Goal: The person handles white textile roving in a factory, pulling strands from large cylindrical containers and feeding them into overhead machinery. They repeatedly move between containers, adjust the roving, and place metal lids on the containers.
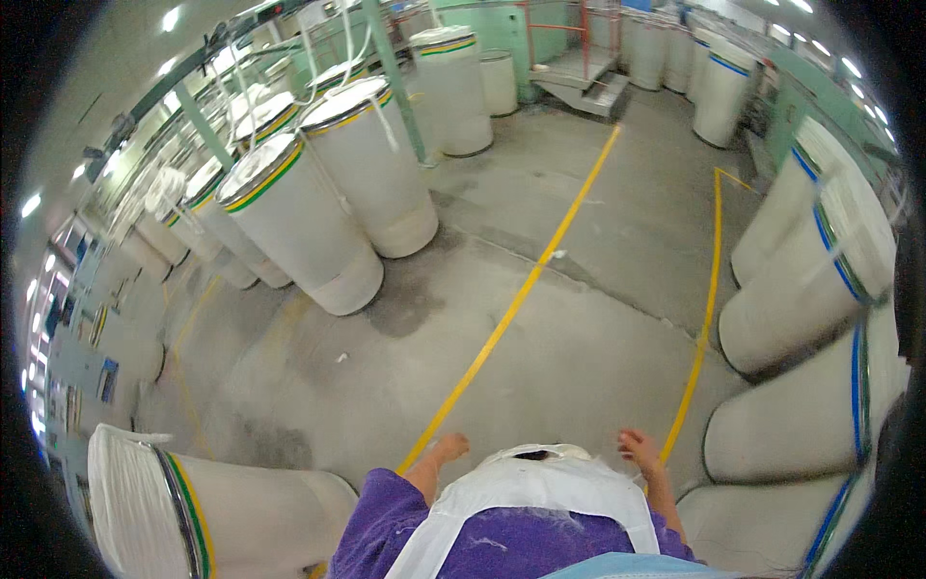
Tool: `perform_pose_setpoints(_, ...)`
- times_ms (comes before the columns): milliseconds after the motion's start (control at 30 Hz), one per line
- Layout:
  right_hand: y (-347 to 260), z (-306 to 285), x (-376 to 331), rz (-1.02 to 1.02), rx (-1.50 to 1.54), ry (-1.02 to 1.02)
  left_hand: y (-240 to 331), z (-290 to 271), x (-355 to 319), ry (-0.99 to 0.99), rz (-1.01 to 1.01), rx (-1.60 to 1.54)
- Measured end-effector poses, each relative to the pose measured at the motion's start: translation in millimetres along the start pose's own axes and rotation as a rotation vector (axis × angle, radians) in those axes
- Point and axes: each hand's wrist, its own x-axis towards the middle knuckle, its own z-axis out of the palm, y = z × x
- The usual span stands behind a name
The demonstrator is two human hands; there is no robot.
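Observation:
My left hand (449, 447) hangs beside the white apron (540, 482) over my purple sleeves. Its fingers are loosely bent, with nothing seen in them. On the other side of the apron, my right hand (636, 446) is held out low, fingers slightly apart and holding nothing visible. Neither hand touches anything. The nearest thing on the left is a tall white can (270, 497) with a green and yellow band, white fibre sliver showing at its top. To the right stands a white can (762, 521) with a blue band.
A yellow floor line (521, 299) runs ahead, with a second yellow line (709, 299) to its right. Several white cans (309, 232) stand at the left under a green frame (397, 87). More blue-banded cans (791, 318) line the right. Metal steps (584, 87) with red rails are at the back.

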Motion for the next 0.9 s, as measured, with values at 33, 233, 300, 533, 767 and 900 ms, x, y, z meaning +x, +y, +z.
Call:
perform_pose_setpoints(33, -32, -14, 24, -0.047, -0.055, 0.088, -12, 9, 6, -0.01, -0.086, -0.102)
perform_pose_setpoints(233, -195, -48, 193, -0.43, -1.045, 0.097, -47, 18, 37, -0.101, -0.318, -0.046)
perform_pose_setpoints(300, -232, -40, 252, -0.458, -1.031, -0.029, -44, 3, 62, -0.124, -0.721, -0.522)
perform_pose_setpoints(533, -251, -6, 419, -0.338, -0.792, -0.103, -92, -130, 281, 0.132, -0.531, -0.355)
perform_pose_setpoints(767, -297, -44, 546, 0.002, -0.654, -0.239, -23, -400, 497, 0.498, -0.298, -0.577)
perform_pose_setpoints(900, -346, -67, 625, 0.076, -0.662, -0.306, -1, -434, 523, 0.538, -0.293, -0.631)
